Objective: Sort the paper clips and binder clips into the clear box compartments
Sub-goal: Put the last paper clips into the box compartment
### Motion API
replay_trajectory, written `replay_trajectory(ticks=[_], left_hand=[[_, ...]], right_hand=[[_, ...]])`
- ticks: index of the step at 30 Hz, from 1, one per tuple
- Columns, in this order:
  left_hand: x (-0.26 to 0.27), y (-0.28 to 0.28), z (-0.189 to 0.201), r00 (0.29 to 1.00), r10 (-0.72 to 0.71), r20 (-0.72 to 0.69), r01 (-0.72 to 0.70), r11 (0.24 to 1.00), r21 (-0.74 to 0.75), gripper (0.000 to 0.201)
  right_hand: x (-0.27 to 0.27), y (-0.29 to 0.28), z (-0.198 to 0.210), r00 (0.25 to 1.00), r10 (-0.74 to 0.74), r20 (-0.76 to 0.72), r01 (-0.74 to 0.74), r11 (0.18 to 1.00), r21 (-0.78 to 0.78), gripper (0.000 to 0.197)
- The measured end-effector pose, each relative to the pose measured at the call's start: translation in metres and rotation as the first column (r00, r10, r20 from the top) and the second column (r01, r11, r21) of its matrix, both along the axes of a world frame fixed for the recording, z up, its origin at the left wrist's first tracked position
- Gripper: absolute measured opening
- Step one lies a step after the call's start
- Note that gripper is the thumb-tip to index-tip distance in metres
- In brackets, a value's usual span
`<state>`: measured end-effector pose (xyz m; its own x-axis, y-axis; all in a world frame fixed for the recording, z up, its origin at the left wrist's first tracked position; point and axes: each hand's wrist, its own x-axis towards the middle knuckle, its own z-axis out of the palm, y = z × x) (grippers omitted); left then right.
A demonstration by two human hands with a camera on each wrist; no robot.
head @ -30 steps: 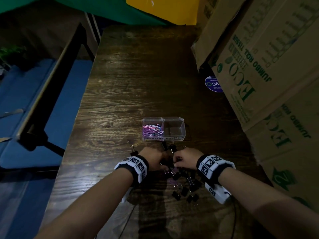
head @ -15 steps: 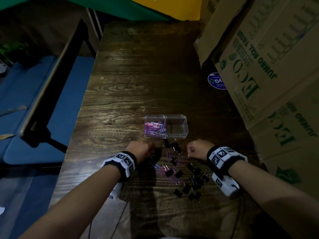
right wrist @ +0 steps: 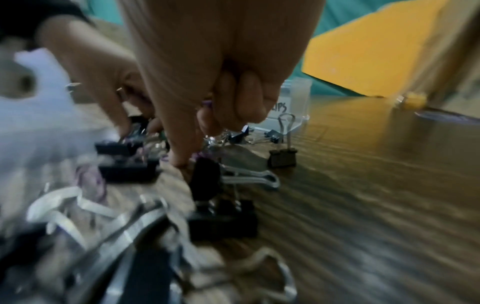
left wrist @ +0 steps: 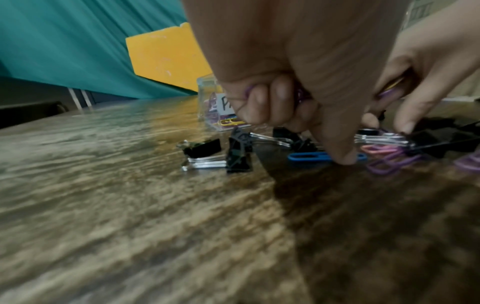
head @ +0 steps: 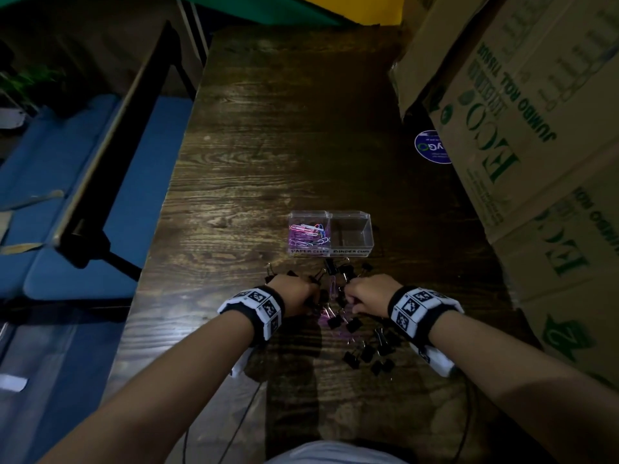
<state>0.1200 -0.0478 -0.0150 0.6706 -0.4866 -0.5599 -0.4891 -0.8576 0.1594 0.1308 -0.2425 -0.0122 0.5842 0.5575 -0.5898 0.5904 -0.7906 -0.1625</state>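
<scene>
1. On my far left I see a blue bench [head: 83,209] beside the dark wooden table [head: 268,135]
2. My left hand [head: 294,294] is down on the near pile; its fingers [left wrist: 262,102] are curled around purple paper clips, and one fingertip presses on a blue paper clip [left wrist: 309,158] lying flat on the table
3. Black binder clips [head: 365,349] and loose paper clips are scattered between and just near of both hands
4. The clear box [head: 331,234] sits just beyond the pile: its left compartment holds coloured paper clips [head: 306,235], its right compartment holds no clips that I can see
5. My right hand [head: 368,294] is beside the left, its fingers [right wrist: 249,98] clenched on a purple paper clip, one fingertip reaching down among the binder clips
6. Cardboard cartons [head: 522,128] are stacked along the right edge
</scene>
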Motion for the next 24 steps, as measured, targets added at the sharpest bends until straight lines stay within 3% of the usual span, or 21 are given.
replay_trajectory(ticks=[4,9,11,16,19,22,24], left_hand=[[-0.005,0.002,-0.002,0.999,-0.018,0.051,0.018,1.000,-0.008,0.034],[-0.012,0.006,-0.004,0.992,0.068,0.106,-0.067,0.998,-0.013,0.043],[-0.013,0.011,-0.006,0.992,0.068,0.111,-0.068,0.998,-0.003,0.042],[-0.020,0.014,-0.005,0.986,0.101,0.135,-0.101,0.995,-0.002,0.038],[-0.024,0.012,-0.005,0.980,0.123,0.158,-0.123,0.992,-0.010,0.036],[-0.026,0.012,-0.007,0.973,0.160,0.163,-0.159,0.987,-0.021,0.035],[-0.025,0.014,-0.007,0.966,0.189,0.174,-0.186,0.982,-0.036,0.036]], right_hand=[[-0.001,0.001,0.001,0.999,-0.042,-0.028,0.042,0.999,-0.006,0.018],[-0.008,0.000,0.003,0.998,-0.066,-0.022,0.066,0.998,0.016,0.010],[-0.007,-0.004,0.007,0.989,-0.150,-0.011,0.151,0.986,0.069,0.008],[-0.003,-0.014,0.015,0.891,-0.449,-0.059,0.450,0.863,0.231,0.009],[-0.003,-0.015,0.011,0.845,-0.528,-0.087,0.532,0.815,0.230,0.027],[-0.005,-0.015,0.006,0.783,-0.605,-0.142,0.620,0.745,0.246,0.020],[-0.008,-0.012,0.005,0.782,-0.607,-0.146,0.621,0.735,0.271,0.020]])
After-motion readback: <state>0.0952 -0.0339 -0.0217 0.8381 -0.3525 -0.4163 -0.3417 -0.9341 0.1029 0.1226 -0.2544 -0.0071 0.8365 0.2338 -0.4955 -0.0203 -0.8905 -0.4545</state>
